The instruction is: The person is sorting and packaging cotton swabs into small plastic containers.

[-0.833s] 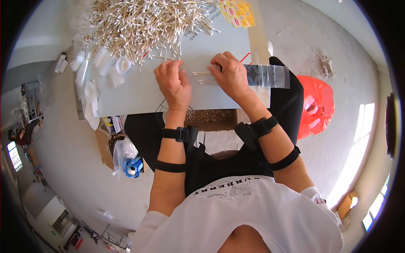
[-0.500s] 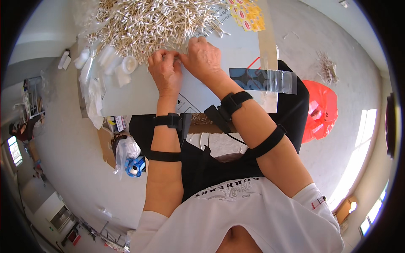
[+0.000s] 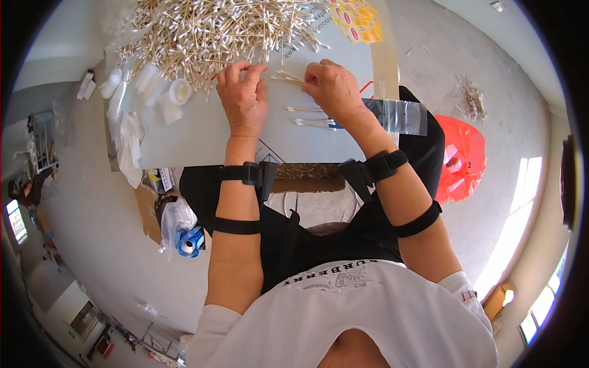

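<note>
On the pale-grey flat tabletop (image 3: 196, 145) is a big heap of white-tipped wooden cotton swabs (image 3: 215, 37). L hand (image 3: 241, 98) is half-open at its near edge, w/ fingers bent, nothing seen inside. R hand (image 3: 334, 87) is curled closed on a few held swabs (image 3: 291, 78), tips pointing L. Nearer the body, loose swabs (image 3: 310, 121) lie next to a flat dark-blue/clear plastic packet (image 3: 402, 116).

Big swab pile (image 3: 221, 37) on a gray table (image 3: 202, 138)
Yellow labels (image 3: 357, 21) lie far right, a round white thing (image 3: 180, 92) beside the pile, loose swabs (image 3: 307, 110) nearer, a strip (image 3: 392, 115) over the right edge.
</note>
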A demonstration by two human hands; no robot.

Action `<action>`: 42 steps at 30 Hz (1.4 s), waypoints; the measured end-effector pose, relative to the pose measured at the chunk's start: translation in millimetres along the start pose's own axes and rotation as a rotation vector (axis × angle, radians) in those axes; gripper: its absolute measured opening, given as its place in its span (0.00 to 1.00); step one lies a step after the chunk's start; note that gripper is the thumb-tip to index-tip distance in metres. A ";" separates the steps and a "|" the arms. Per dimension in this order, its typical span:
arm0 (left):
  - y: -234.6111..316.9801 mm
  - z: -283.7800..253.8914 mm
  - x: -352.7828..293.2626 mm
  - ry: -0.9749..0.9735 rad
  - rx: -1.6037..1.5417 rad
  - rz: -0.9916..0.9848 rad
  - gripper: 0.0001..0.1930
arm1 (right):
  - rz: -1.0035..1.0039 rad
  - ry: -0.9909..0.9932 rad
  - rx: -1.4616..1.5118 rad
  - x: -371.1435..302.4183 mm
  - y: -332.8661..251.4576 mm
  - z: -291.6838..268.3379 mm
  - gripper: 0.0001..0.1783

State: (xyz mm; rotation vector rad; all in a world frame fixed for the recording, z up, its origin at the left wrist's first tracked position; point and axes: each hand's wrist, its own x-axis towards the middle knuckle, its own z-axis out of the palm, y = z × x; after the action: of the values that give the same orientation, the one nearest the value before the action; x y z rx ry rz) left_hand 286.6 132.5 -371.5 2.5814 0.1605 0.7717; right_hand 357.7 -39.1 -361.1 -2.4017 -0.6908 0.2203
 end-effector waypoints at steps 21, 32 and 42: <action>38.4 8.9 -13.2 -0.163 -0.013 0.042 0.13 | -0.046 0.202 0.018 38.8 -11.2 10.5 0.11; 43.5 8.7 -25.6 -0.141 -0.062 0.027 0.11 | 0.246 0.072 -0.078 27.6 -0.7 1.9 0.08; 54.8 16.8 -30.5 -0.253 0.099 0.136 0.26 | 0.020 0.101 0.105 17.5 10.7 -8.0 0.08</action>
State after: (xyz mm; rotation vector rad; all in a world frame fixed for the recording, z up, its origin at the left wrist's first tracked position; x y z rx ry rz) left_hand 269.4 70.0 -374.9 2.7789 -0.0571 0.4861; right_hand 379.6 -41.2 -361.1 -2.3035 -0.5947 0.1384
